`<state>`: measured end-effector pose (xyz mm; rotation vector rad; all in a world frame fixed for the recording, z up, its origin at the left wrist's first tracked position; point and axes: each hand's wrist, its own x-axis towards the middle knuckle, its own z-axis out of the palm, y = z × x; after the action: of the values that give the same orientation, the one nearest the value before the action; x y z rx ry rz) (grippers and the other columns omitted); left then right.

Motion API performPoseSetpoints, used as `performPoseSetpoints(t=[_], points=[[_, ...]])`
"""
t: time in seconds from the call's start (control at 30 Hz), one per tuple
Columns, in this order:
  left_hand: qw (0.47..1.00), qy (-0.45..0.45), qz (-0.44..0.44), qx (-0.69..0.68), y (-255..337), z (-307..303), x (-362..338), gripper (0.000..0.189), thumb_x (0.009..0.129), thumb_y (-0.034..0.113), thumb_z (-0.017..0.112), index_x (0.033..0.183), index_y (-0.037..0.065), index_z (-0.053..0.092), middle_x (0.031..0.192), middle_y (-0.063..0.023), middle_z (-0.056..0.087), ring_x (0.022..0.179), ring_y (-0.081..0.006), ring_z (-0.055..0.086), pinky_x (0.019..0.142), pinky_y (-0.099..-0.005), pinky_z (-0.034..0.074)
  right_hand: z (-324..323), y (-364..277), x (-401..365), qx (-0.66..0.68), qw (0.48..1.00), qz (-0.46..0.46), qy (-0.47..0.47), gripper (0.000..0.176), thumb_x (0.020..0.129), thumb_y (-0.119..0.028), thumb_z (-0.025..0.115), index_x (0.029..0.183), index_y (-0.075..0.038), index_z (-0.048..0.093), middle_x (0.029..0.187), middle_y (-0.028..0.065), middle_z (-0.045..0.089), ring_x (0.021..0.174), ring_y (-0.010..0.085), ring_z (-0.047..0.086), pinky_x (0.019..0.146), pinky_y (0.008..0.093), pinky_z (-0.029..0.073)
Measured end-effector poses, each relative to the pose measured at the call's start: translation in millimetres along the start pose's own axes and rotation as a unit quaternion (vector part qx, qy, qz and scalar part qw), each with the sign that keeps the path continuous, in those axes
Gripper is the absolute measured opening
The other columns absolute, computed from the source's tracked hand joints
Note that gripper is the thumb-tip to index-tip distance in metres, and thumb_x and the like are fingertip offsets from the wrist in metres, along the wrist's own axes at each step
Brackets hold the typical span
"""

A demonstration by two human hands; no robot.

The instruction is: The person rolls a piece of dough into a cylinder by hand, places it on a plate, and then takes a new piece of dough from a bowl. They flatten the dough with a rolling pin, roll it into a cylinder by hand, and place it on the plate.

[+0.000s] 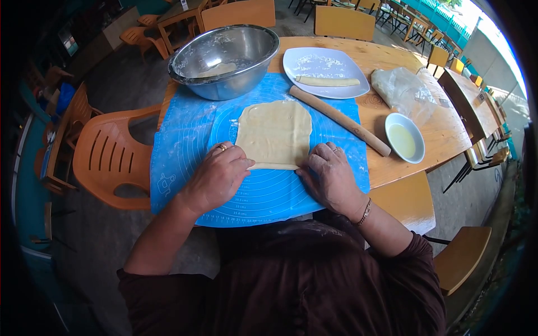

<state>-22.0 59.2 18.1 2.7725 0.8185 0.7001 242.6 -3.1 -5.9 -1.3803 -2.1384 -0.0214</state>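
A flat sheet of dough lies on the blue baking mat, its near edge folded into a narrow roll. My left hand pinches the left end of that folded edge, fingers curled. At the right end, my right hand has its fingers and thumb closed on the same edge. Beyond the dough, a wooden rolling pin rests slantwise across the mat's right side. Farther back, a white plate dusted with flour carries one rolled strip of dough.
A large steel bowl with some dough inside stands at the back left. To the right are a small bowl of yellowish liquid and a plastic bag on the wooden table. An orange chair stands left.
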Motion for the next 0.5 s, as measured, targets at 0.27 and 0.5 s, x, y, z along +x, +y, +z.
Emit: performPoseSetpoints(t=[0.27,0.5], points=[[0.998,-0.052,-0.041,0.014,-1.7,-7.8,9.5,0.03,0.086,0.008,0.071,0.114,-0.002,0.068,0.107,-0.0144,0.063,0.102,-0.0297,0.059,0.094,-0.0419,0.046,-4.6,2.4,4.3,-0.005,1.0,0.019,-0.01,0.019,0.084,-0.02,0.072,0.083,-0.004,0.063,0.094,0.0134,0.057,0.093,0.033,0.055,0.082,0.0444,0.045],[0.996,-0.074,0.014,0.054,45.1,24.4,-4.2,0.062,0.093,0.025,0.066,0.139,-0.011,0.043,0.145,-0.0265,0.044,0.14,-0.0407,0.038,0.119,-0.0534,0.026,-3.6,-16.0,-7.2,0.004,0.996,-0.085,-0.005,0.033,0.083,-0.013,0.058,0.112,0.001,0.067,0.098,0.0126,0.058,0.097,0.0304,0.055,0.088,0.0418,0.044]])
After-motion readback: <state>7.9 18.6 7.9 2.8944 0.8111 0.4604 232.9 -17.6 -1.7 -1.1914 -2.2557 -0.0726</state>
